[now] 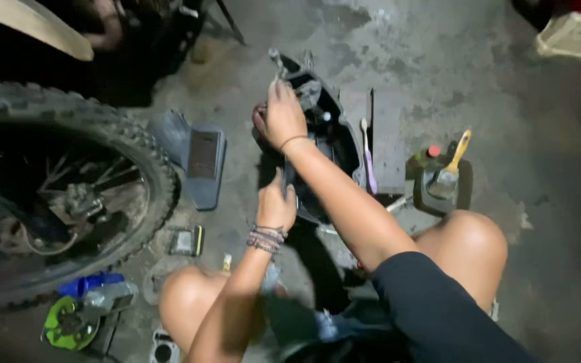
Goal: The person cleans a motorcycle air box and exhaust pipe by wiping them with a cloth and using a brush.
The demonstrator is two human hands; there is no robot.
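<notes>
While your left hand (276, 204) grips the near rim of the black tub (344, 144) on the floor, steadying it, your right hand (282, 115) closes around a metal part (278, 62) above it.

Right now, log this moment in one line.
left hand: grips black tub rim | right hand: holds metal tool above tub

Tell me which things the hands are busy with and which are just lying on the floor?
Busy with:
- black plastic casing, gripped by left hand
- metal part at its top, touched by right hand

Just lying about:
- toothbrush
- paintbrush in a dark tub
- knobbly tyre
- green disc
- blue part
</notes>
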